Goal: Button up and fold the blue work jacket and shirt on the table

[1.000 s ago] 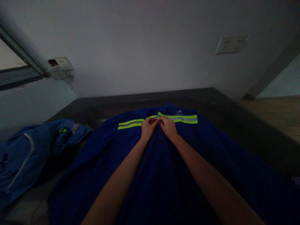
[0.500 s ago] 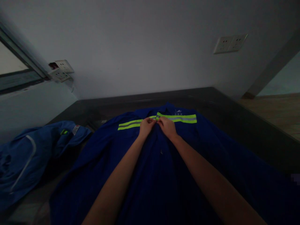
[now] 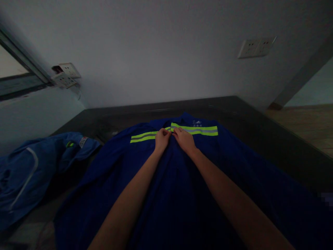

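A dark blue work jacket (image 3: 182, 194) lies spread front-up on a dark countertop (image 3: 260, 128), with a yellow-and-grey reflective stripe (image 3: 200, 130) across its chest. My left hand (image 3: 161, 139) and my right hand (image 3: 184, 139) meet at the jacket's front closure, right at the stripe. The fingers of both hands are curled and pinch the fabric edges where the two front panels join. Both forearms reach out over the jacket's lower part.
A second, lighter blue garment (image 3: 33, 170) lies crumpled at the left end of the countertop. A white wall stands behind, with a socket plate (image 3: 256, 47) at upper right and sockets (image 3: 65, 74) beside a window frame at left. A wooden floor (image 3: 307, 125) shows at right.
Both hands have crept slightly up the front closure, now onto the reflective stripe. The jacket has shifted very little.
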A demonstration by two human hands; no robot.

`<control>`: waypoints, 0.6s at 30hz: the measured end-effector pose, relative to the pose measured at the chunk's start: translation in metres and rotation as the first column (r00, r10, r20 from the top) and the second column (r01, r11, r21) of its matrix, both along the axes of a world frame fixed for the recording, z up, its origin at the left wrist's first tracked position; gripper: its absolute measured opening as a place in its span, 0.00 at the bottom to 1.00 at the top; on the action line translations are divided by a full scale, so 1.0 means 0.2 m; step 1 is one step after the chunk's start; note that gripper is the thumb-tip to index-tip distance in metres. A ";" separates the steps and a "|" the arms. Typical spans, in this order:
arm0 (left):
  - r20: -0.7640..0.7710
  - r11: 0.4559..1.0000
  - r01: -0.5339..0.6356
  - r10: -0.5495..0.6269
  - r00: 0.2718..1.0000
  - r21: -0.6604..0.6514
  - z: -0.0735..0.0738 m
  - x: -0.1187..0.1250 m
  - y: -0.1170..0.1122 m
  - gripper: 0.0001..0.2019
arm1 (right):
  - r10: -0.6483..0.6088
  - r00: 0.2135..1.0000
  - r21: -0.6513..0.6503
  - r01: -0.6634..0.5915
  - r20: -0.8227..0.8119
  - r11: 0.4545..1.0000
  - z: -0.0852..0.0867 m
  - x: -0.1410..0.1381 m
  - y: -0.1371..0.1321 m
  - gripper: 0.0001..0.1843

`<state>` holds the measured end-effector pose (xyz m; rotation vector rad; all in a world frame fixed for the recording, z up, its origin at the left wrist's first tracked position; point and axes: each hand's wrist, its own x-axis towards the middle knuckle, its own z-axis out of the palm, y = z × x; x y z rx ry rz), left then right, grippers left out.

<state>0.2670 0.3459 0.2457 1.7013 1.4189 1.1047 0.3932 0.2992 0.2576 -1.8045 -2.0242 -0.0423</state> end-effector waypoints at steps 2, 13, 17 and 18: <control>-0.020 0.998 0.009 -0.008 1.000 0.067 0.02 0.00 -0.02 0.07 | 0.024 1.000 -0.010 -0.024 0.006 1.000 -0.01 0.01 0.01 0.14; -0.037 0.985 0.112 -0.108 0.993 0.128 0.04 0.00 -0.04 0.07 | 0.049 0.906 -0.061 -0.082 -0.419 0.995 -0.09 0.07 0.15 0.12; -0.225 0.976 0.166 -0.131 0.966 0.144 0.00 0.00 -0.04 0.12 | 0.004 0.916 -0.076 -0.038 -0.401 0.996 -0.09 0.08 0.15 0.15; -0.260 0.975 0.177 -0.138 0.956 0.133 -0.01 0.00 -0.04 0.13 | -0.006 0.923 -0.067 -0.021 -0.385 0.998 -0.09 0.07 0.14 0.15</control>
